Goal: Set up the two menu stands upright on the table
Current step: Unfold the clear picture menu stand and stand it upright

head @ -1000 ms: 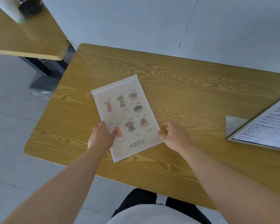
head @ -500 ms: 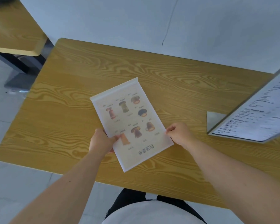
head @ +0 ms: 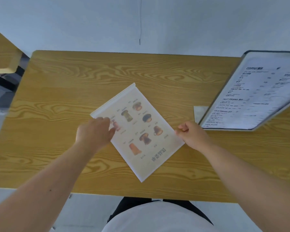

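Wooden table (head: 57, 91), wall along its far edge. At right edge, black-framed menu stand (head: 261, 92), upright. Mid-table toward near edge, picture menu stand (head: 141, 133), flat, askew. Left hand (head: 95, 133) spread narrow over its left edge; right hand (head: 193, 135) pinching its right edge.

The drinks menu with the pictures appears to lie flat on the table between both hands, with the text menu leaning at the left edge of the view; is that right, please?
Not quite: the text menu leans at the right edge, as the head view shows. The drinks menu does lie flat on the table, left hand on its left edge, right hand at its right edge.
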